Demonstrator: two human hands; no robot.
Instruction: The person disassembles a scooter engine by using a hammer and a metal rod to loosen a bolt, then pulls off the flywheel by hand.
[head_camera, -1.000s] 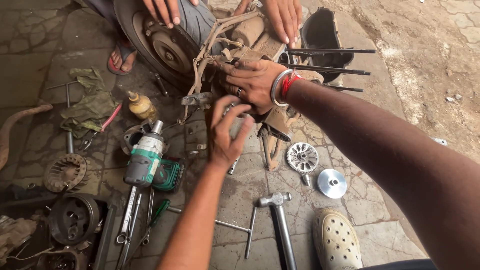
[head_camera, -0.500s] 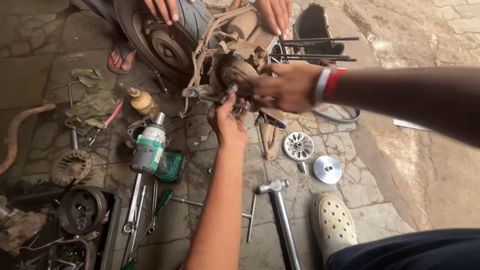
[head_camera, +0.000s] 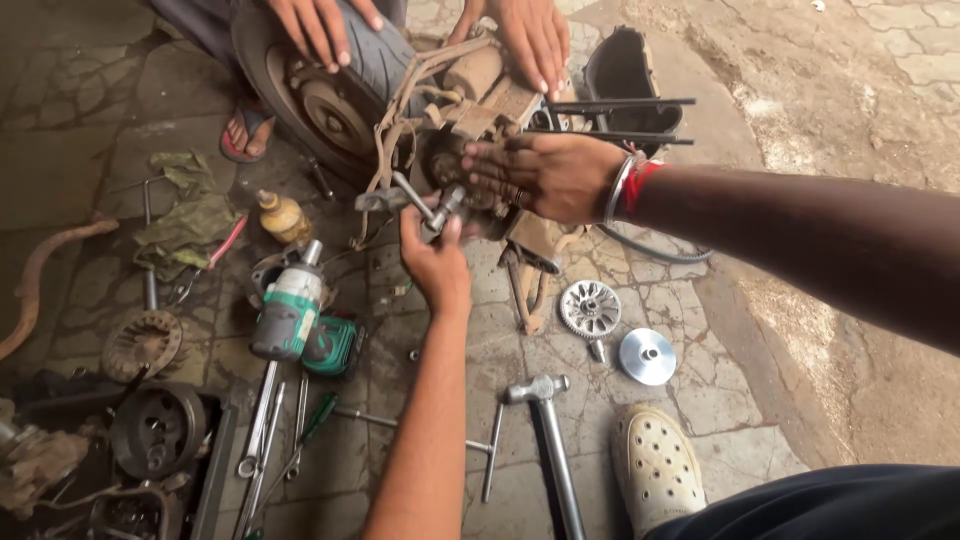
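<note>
Metal part (head_camera: 445, 208) pinched in left hand (head_camera: 435, 255) beside engine (head_camera: 470, 110)

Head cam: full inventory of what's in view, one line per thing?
engine: 1, grimy, top centre
tyre: 1, black, on engine's wheel, top
impact wrench: 1, grey and green, floor left
bottle: 1, yellowish, above wrench
hammer: 1, steel, floor centre
fan disc: 1, silver, floor right
pulley disc: 1, silver, beside fan disc
shoe: 1, cream, bottom
other person's hands: 2, on tyre and engine
left hand: gripping tool at engine
right hand: flat on engine
</note>
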